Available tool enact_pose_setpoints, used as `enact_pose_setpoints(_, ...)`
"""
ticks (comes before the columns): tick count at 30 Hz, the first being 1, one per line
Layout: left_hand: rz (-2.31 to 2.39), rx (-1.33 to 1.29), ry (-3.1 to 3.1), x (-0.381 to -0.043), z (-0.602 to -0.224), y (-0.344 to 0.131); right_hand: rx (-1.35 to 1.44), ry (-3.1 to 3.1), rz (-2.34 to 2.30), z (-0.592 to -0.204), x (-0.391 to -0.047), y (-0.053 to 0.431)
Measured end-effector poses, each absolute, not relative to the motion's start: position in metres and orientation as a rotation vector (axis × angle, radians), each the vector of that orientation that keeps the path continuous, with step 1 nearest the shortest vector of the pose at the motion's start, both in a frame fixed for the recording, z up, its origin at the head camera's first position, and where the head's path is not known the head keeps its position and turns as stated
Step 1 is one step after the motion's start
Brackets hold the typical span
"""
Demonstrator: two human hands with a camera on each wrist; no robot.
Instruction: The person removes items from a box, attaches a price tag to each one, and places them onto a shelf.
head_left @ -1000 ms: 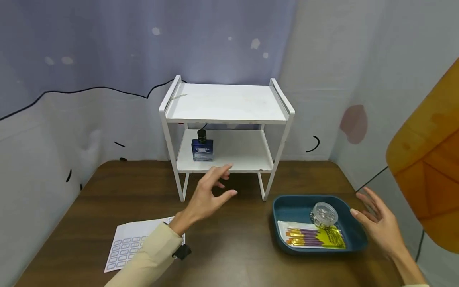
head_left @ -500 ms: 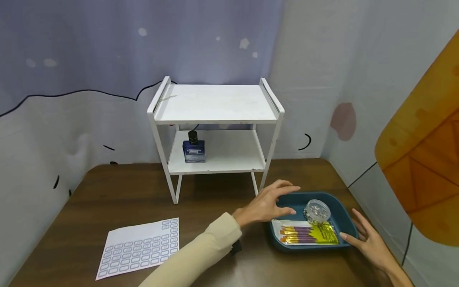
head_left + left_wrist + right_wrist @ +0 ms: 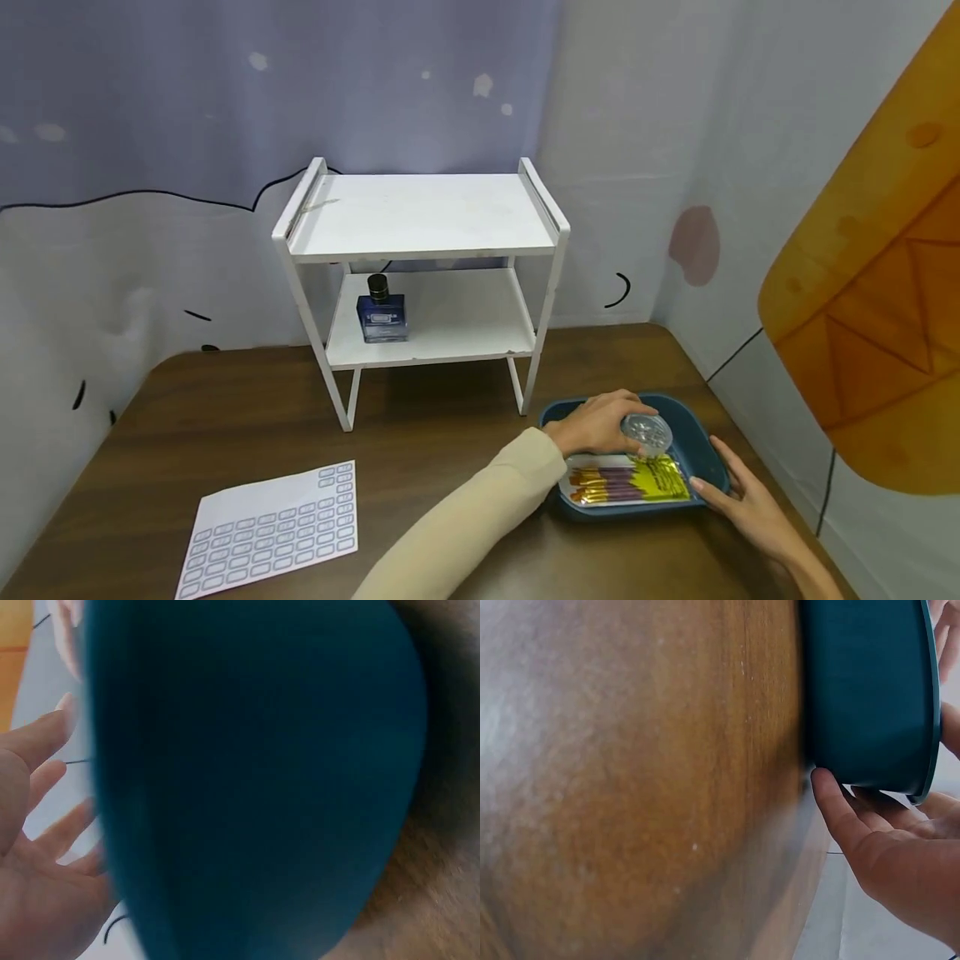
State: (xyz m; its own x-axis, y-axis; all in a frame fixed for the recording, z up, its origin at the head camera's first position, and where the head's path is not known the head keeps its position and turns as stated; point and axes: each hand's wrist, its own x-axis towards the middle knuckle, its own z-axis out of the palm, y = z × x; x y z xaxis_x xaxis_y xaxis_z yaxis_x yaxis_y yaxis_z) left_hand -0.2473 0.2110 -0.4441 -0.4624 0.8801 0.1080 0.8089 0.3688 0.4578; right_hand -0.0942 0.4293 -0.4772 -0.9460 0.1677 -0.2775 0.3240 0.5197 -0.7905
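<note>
A teal tray (image 3: 701, 467) stands at the right of the table. In it lie a flat packet of paintbrushes (image 3: 600, 486) and a round clear jar (image 3: 648, 432). My left hand (image 3: 600, 423) reaches over the tray and holds the jar, thumb on the near side and fingers on the far side. In the left wrist view the tray's wall (image 3: 262, 780) hides the jar from sight. The right hand (image 3: 750, 504) holds the tray's right end, its thumb over the rim and its fingers (image 3: 836, 806) against the outer wall.
A white two-tier rack (image 3: 420, 250) stands behind, with a blue perfume bottle (image 3: 382, 318) on its lower shelf. A sheet of labels (image 3: 270, 529) lies at the front left of the brown table (image 3: 420, 450). An orange shape (image 3: 877, 317) hangs at the right.
My left hand has swung right, from in front of the rack to the jar in the tray. The right hand has closed in on the tray's end. The head view has shifted right.
</note>
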Motion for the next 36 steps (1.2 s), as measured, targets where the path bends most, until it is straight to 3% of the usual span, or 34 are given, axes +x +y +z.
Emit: enact_pose_setpoints(36, 0.117, 1.217, 2.5, -0.24, -0.429, 0.254, 0.318, 2.629, -1.532, -0.48, -0.093, 0.429)
